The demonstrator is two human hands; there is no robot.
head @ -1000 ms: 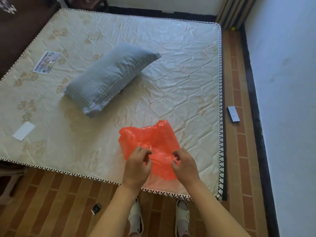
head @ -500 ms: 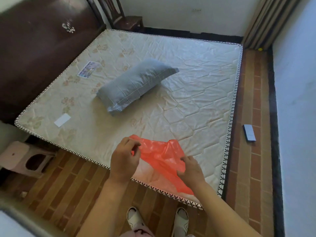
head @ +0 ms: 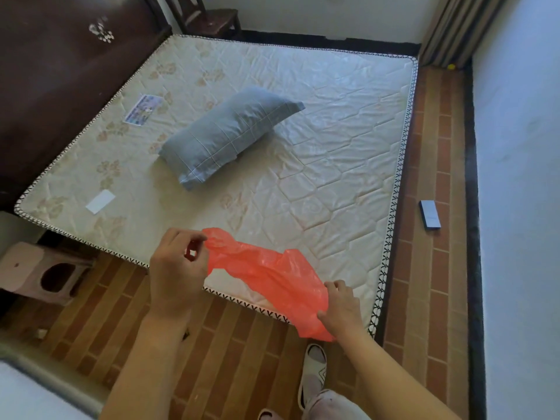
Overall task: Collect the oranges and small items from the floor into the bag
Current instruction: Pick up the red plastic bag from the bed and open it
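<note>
Bag (head: 266, 274): thin orange film, weightless, limp, slippery, stretched over bed (head: 303, 147) corner | left hand (head: 177, 274) pinches upper edge | right hand (head: 341, 310) pinches lower edge | best held at mouth rim

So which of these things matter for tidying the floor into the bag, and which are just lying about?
Job: red bag, pinched by left hand and right hand; blue box and small yellow ball on the floor.

Lying about: pillow, mattress, white card, stool.
</note>
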